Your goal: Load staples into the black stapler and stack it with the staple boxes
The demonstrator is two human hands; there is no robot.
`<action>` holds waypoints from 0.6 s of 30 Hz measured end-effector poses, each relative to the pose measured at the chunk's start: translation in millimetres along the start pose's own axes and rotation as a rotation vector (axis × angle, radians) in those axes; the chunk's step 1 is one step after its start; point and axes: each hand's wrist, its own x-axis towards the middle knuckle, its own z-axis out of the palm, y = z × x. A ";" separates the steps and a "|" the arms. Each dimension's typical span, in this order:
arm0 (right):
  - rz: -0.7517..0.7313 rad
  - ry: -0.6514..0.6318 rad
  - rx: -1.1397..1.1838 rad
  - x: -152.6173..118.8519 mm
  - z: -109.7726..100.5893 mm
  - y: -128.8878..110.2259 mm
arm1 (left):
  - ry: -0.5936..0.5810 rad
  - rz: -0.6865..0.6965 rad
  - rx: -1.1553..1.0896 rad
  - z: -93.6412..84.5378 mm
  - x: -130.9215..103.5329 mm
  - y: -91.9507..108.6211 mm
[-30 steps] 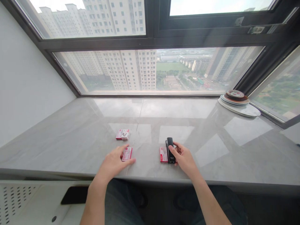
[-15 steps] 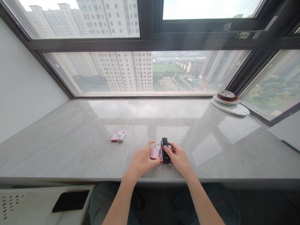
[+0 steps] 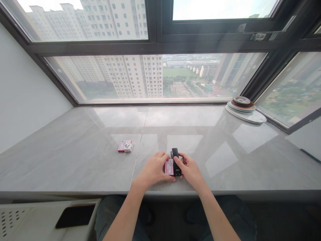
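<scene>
A black stapler (image 3: 176, 164) lies lengthwise near the front of the grey counter. My right hand (image 3: 189, 169) grips it from the right, thumb on its top and fingers along its far side. Against the stapler's left side is a small pink-and-white staple box (image 3: 169, 166). My left hand (image 3: 156, 168) closes round that box, fingers at its far end and thumb at its near end. Farther left, a second pink-and-white staple box (image 3: 125, 146) sits on the counter, out of reach of both hands' fingers.
The marble-patterned counter (image 3: 75, 160) runs up to a large dark-framed window. In its back right corner stands a stack of plates (image 3: 244, 107). Below the front edge at left, a black phone-like slab (image 3: 75, 216) lies on a pale surface (image 3: 32, 222).
My left hand has closed its fingers round the near staple box, which now sits straight and tight against the stapler. My right hand keeps its hold on the stapler.
</scene>
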 end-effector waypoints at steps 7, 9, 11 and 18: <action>0.001 -0.014 0.022 -4.3 11.3 0.4 | 0.059 -0.002 0.027 14.0 -6.8 -4.1; 0.001 0.002 0.020 -4.0 12.8 -0.1 | 0.069 -0.004 -0.005 16.6 -8.3 -1.9; 0.003 0.017 0.028 -4.0 13.2 -1.7 | 0.071 0.014 -0.044 14.9 -9.5 -0.5; 0.025 0.054 0.059 -8.9 13.1 -7.7 | 0.434 -0.215 0.043 -58.0 -8.1 -77.4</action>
